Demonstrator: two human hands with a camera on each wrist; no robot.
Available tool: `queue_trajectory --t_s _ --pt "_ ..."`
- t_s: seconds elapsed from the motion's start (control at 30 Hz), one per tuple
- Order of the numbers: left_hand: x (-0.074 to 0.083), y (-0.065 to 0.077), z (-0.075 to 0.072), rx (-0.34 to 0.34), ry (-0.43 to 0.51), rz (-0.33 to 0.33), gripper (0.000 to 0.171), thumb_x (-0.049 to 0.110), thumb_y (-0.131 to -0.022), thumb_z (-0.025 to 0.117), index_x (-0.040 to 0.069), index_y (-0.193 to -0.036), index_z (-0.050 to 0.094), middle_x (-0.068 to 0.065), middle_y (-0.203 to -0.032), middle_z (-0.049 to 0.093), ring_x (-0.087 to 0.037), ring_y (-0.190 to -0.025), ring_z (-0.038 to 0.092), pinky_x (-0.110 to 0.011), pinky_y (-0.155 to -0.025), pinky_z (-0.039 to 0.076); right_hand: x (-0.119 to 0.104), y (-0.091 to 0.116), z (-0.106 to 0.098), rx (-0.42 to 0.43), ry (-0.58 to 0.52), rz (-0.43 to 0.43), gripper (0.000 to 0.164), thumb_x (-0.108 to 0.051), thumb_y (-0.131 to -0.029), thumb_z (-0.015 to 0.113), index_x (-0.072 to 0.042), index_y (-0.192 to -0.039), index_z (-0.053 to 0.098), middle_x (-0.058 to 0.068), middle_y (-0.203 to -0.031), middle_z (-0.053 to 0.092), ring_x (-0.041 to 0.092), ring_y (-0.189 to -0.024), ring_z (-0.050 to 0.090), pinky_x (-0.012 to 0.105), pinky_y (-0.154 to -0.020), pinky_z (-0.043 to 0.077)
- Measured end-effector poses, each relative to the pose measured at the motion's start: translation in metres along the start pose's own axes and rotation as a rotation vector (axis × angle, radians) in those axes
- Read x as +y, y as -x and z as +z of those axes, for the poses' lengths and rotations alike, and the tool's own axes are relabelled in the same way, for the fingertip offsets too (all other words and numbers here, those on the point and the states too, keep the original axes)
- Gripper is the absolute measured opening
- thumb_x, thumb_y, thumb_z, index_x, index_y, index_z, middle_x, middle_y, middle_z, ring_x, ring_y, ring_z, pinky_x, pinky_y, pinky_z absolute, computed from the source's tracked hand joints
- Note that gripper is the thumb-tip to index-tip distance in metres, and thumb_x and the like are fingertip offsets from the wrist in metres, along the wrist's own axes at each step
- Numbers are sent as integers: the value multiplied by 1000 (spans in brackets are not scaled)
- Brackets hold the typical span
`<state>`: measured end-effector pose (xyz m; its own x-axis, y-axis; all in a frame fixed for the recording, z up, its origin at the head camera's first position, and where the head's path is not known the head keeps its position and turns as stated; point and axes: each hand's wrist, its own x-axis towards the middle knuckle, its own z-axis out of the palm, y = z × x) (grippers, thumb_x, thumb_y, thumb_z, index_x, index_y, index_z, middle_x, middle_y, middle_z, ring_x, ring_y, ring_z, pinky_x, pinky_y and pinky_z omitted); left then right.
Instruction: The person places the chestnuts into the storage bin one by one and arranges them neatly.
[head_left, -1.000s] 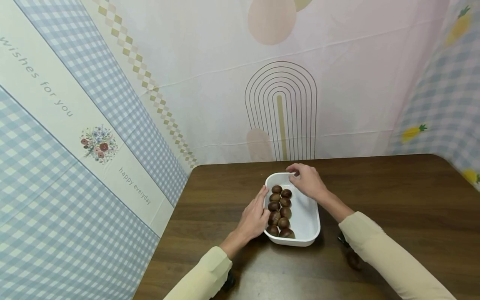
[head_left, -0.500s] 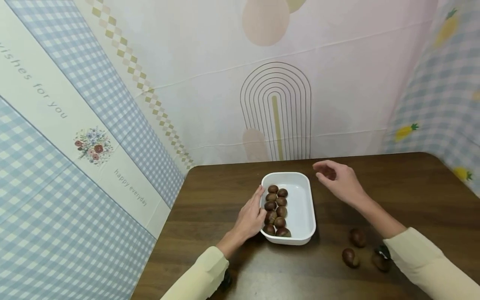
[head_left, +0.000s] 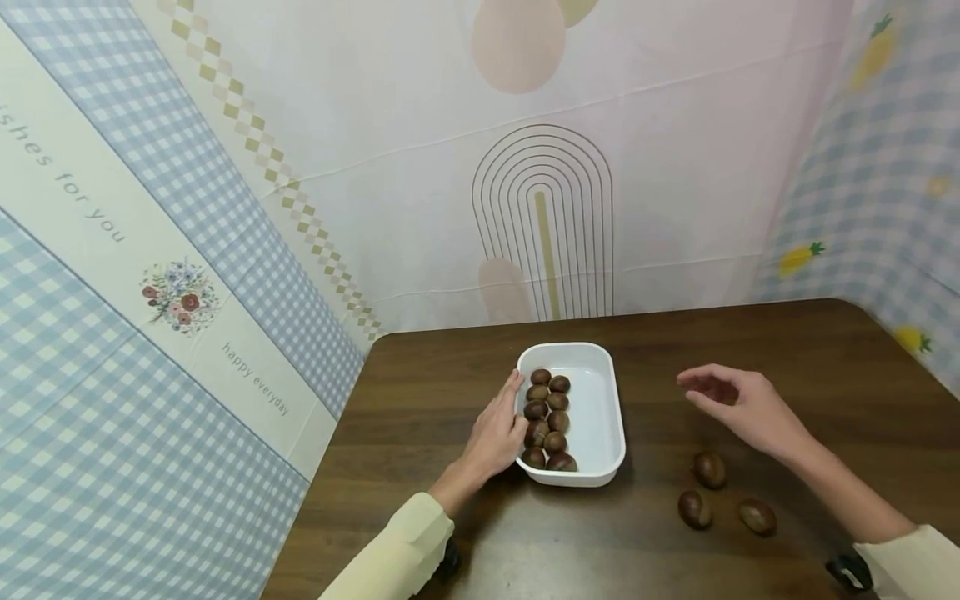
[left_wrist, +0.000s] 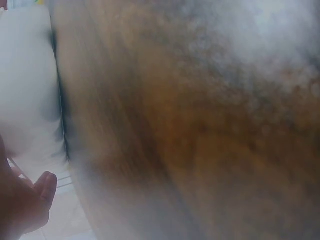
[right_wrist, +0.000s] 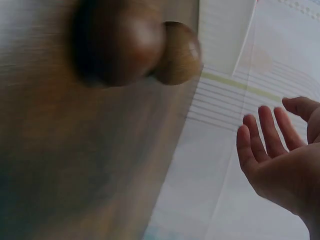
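A white rectangular dish [head_left: 600, 417] stands mid-table in the head view. Along its left side lie two rows of brown chestnuts [head_left: 557, 422]; its right half shows bare white bottom. My left hand [head_left: 491, 433] rests against the dish's left wall, fingers stretched along the rim. Only part of that left hand [left_wrist: 30, 205] enters the left wrist view's corner. My right hand [head_left: 753, 412] hovers right of the dish, fingers loosely bent. The right wrist view shows this right hand [right_wrist: 280, 160] with nothing in it. Three loose chestnuts [head_left: 708, 470] lie below it on the table.
The brown wooden table [head_left: 420, 400] runs back to a patterned cloth wall [head_left: 675, 167]. A blue checked cloth [head_left: 75, 350] hangs at the left. In the right wrist view, a chestnut [right_wrist: 177, 52] sits close behind a blurred nearer one.
My right hand has moved from over the dish's far rim out to the right and nearer, uncovering the loose chestnuts. My left hand stays at the dish. The head view has turned slightly right.
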<state>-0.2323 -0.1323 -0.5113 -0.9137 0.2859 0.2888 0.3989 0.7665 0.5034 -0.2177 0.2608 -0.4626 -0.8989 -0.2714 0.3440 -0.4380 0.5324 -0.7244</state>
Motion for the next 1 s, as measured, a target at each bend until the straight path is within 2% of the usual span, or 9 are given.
queue_trajectory --t_s 0.27,0.4,0.5,0.6,1.0 --pt "1 0 -2 -7 6 -5 70 10 -95 51 4 -164 38 -8 -173 32 -31 -150 44 -53 -115 43 21 30 -1 -199 -144 79 25 -13 -104 68 -6 -127 72 16 -123 73 2 -103 69 22 -82 57" --pt "1 0 -1 -7 11 -6 70 9 -95 50 4 -164 38 -8 -173 32 -31 -150 43 -53 -115 42 31 39 0 -275 -178 38 24 -7 -103 67 -4 -126 72 13 -120 74 4 -104 69 23 -82 57" --pt "2 0 -1 -3 10 0 70 9 -95 50 3 -163 38 -9 -173 32 -31 -150 44 -53 -115 42 37 43 0 -318 -178 -28 25 -5 -102 68 -2 -127 70 10 -121 74 7 -106 70 22 -83 57" --pt "2 1 -2 -1 8 2 70 9 -95 50 4 -163 38 -9 -173 32 -31 -150 44 -53 -115 43 41 46 2 -335 -173 -56 26 -4 -100 70 -2 -126 71 6 -120 75 9 -106 70 22 -84 56" --pt "2 1 -1 15 13 11 70 8 -94 51 2 -162 39 -11 -172 34 -32 -149 45 -53 -113 44 47 50 10 -363 -78 -114 30 -8 -95 78 -7 -125 71 11 -121 73 2 -108 66 24 -83 57"
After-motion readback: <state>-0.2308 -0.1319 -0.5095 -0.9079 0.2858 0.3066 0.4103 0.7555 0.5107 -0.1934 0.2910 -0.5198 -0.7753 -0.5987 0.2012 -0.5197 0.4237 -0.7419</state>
